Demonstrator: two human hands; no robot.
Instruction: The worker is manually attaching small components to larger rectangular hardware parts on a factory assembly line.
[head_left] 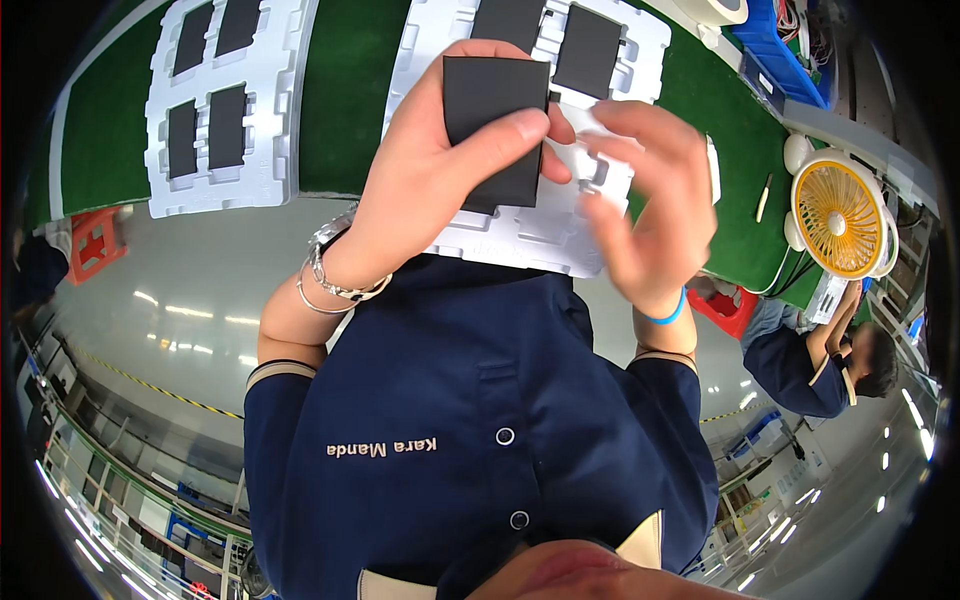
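My left hand (425, 150) grips a flat black rectangular block (497, 90), which looks like a battery pack. The thumb lies across its face, and fingertips show past its right edge. A small dark stub, perhaps a connector, sticks out at that edge. Just to the right is my right hand (665, 190), blurred by motion, thumb and fingers apart. I make out nothing held in it. Below both hands lies a white moulded tray (560, 245); similar black blocks (588, 50) sit in its far pockets.
To the left, a second white tray (270, 150) holds several black blocks. Both trays rest on a green bench mat (345, 100). At right stand a yellow-and-white fan (838, 215) and a blue bin (785, 50) with wires. A pen-like tool (764, 198) lies near the fan. Another person (815, 365) sits at far right.
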